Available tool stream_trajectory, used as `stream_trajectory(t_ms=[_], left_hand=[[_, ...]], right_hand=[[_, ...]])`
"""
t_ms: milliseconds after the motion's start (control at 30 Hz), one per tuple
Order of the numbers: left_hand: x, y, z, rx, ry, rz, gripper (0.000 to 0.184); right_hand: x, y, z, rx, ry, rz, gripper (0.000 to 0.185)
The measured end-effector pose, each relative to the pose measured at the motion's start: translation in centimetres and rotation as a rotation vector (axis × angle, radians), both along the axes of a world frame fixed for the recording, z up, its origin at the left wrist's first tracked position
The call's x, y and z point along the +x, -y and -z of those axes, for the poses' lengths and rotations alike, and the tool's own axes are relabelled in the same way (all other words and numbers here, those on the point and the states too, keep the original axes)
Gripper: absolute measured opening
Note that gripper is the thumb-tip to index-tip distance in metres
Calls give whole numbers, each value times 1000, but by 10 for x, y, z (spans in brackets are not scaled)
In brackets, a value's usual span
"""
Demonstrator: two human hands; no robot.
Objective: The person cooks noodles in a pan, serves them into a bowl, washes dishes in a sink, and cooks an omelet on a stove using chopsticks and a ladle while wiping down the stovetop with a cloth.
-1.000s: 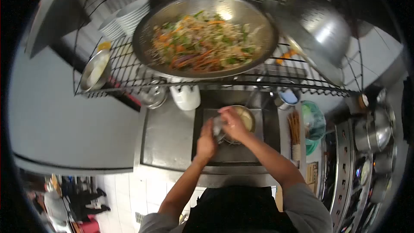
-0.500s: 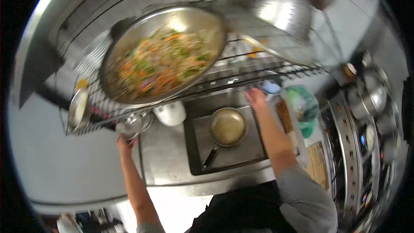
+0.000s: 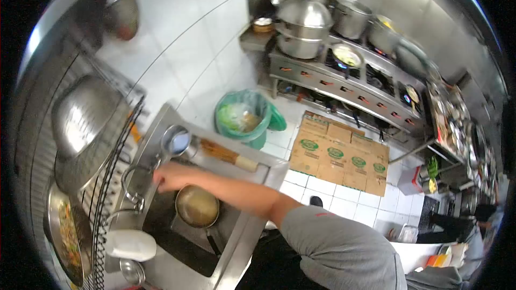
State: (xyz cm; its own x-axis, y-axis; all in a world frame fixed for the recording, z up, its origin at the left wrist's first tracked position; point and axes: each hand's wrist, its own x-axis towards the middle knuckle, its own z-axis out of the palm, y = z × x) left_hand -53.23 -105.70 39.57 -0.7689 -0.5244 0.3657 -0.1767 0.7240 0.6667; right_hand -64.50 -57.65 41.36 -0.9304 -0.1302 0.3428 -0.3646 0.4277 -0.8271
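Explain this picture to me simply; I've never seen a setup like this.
There is no robot here: a person works with bare hands, and a camera worn on their head looks forward and down, its wide lens bending the edges. The right hand is over the sink, near the tap; blur hides whether it holds anything. The left hand is out of view. A frying pan sits in the sink. A bundle of brown sticks lies on the sink's edge. Beyond stand a green-lined bin and a stove with pots.
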Motion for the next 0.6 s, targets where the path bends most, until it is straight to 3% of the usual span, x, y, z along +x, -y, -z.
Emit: stream_trajectory(t_ms=[33, 67, 100, 133, 167, 233, 300, 333, 367, 433, 500, 533, 567, 600], left_hand=[[6, -6, 31, -174, -234, 168, 45], [4, -12, 63, -340, -126, 154, 42], [3, -22, 91, -510, -32, 142, 40], [-26, -7, 139, -1112, -126, 280, 36], [-50, 2, 180, -1735, -417, 246, 32], [-72, -56, 167, -1878, -103, 440, 40], [-87, -135, 151, -2011, 203, 660, 48], [-99, -180, 137, -2083, 351, 761, 53], [-13, -266, 70, -1320, 153, 810, 54], [-8, -392, 73, -932, 270, 1020, 46], [7, -495, 91, -555, 460, 1178, 43], [24, -537, 99, -351, 571, 1216, 43], [57, -579, 103, -260, 526, 1519, 43], [99, -618, 108, -162, 473, 1817, 48]], right_hand=[[27, 5, 5, -477, 252, -179, 33], [49, 14, 33, -759, 400, -318, 32], [42, 34, 138, -71, -124, -62, 34], [81, 32, 146, 190, -12, 15, 33], [117, 26, 157, 283, 203, 19, 33], [175, -2, 180, 283, 361, 86, 32], [232, -50, 207, 105, 256, 264, 30], [292, -87, 190, 68, 141, 332, 29], [352, -122, 176, 33, 25, 409, 29], [469, -202, 124, 58, 106, 596, 31], [564, -265, 159, 31, 7, 901, 33], [615, -286, 161, -34, 198, 1051, 33], [666, -312, 178, 78, 667, 1102, 43], [717, -324, 236, 523, 583, 1157, 53]])
